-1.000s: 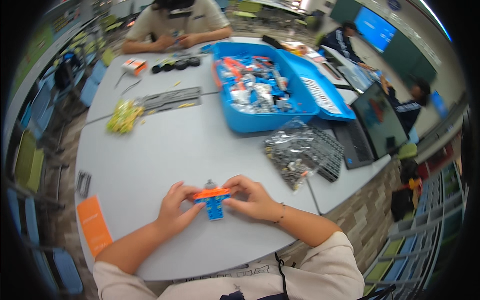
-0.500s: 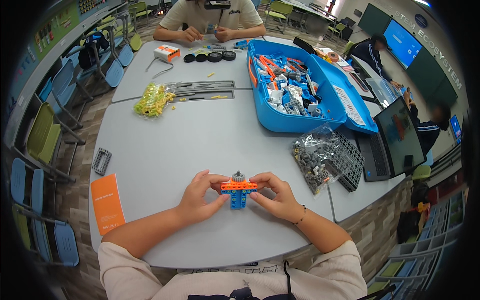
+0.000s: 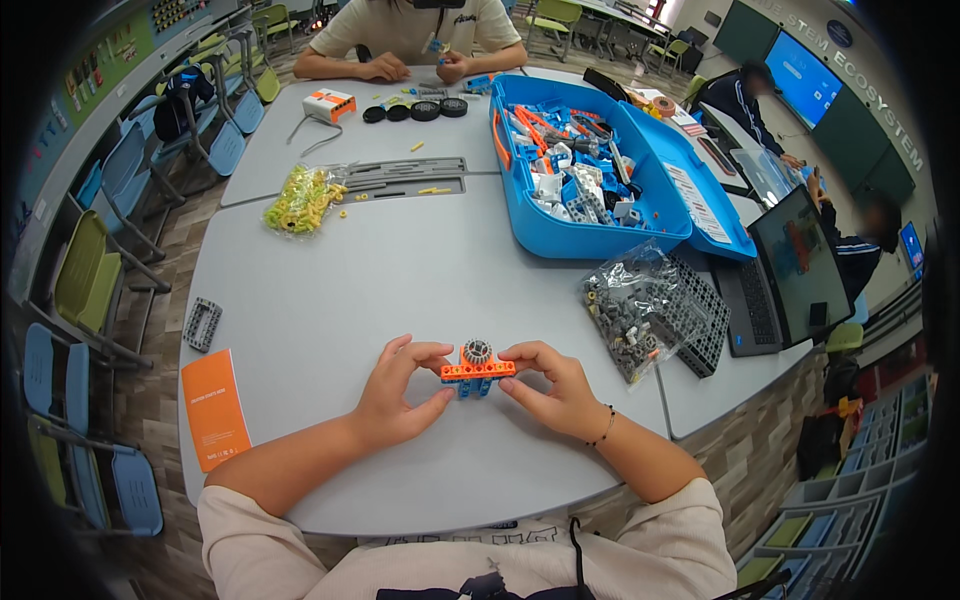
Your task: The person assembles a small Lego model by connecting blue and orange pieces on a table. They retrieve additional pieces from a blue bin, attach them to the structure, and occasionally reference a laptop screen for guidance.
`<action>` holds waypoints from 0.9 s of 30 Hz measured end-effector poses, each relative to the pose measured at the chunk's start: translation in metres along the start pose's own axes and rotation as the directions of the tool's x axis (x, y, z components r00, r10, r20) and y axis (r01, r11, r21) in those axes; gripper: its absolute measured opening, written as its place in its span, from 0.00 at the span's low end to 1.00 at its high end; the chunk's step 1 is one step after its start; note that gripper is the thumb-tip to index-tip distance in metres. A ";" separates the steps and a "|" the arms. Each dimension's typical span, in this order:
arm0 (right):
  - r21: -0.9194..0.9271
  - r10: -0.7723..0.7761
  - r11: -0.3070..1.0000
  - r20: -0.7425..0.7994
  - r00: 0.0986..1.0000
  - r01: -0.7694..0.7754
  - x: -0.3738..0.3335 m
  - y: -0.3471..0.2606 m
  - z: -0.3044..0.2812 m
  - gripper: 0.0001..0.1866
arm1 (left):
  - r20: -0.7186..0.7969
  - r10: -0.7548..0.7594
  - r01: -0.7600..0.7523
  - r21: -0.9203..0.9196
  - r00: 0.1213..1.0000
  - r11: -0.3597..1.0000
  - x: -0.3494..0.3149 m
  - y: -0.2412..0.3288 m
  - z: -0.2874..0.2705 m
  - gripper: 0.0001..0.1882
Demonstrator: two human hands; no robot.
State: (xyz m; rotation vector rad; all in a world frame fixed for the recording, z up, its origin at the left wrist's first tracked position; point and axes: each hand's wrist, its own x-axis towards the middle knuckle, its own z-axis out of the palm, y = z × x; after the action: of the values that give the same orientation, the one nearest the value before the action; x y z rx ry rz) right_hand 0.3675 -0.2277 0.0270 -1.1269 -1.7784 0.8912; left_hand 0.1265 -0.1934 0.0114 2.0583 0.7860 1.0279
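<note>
Between my two hands, near the front of the table, is a small building-block assembly (image 3: 478, 370) with an orange beam on top and blue beams below it. A grey gear (image 3: 477, 351) sits on the middle of the orange beam. My left hand (image 3: 400, 390) pinches the left end with thumb and fingers. The right end is gripped by my right hand (image 3: 550, 385), its thumb in front and its fingers behind. The blue beams' lower part is largely foreshortened from this angle.
An orange booklet (image 3: 215, 408) and a grey frame piece (image 3: 203, 324) lie at left. Farther back are a bag of yellow-green parts (image 3: 303, 200) and an open blue bin (image 3: 600, 245). A bag of grey parts (image 3: 625, 320) and a laptop (image 3: 760, 315) are right. A person (image 3: 420, 40) sits opposite.
The assembly has tipped, so the gear's top face now faces me and the blue beams look shorter. My hands keep their grip on both ends.
</note>
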 end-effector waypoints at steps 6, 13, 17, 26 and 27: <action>0.183 0.171 0.967 0.048 0.984 -0.177 0.003 0.004 0.001 0.13 | 0.014 -0.085 0.086 -0.112 0.996 0.990 0.006 -0.002 0.003 0.25; 0.455 0.340 0.792 0.224 0.913 -0.407 0.004 0.005 0.002 0.11 | 0.065 -0.169 0.176 -0.129 0.984 0.976 0.009 -0.004 0.001 0.19; 0.436 0.368 0.790 0.225 0.902 -0.431 0.005 0.007 0.003 0.13 | 0.061 -0.179 0.187 -0.159 0.982 0.969 0.008 -0.003 0.001 0.19; 0.288 0.318 0.886 0.194 0.928 -0.364 0.004 0.011 0.003 0.22 | 0.060 -0.179 0.184 -0.107 0.982 0.977 0.009 -0.004 0.001 0.18; 0.294 0.313 0.884 0.202 0.928 -0.362 0.004 0.010 0.002 0.23 | 0.054 -0.168 0.172 -0.093 0.984 0.981 0.009 -0.005 0.001 0.18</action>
State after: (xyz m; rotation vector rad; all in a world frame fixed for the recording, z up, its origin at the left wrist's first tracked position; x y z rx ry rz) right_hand 0.3681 -0.2210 0.0180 -1.1920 -1.4924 1.4589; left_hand 0.1305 -0.1842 0.0111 1.8899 0.8557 0.9035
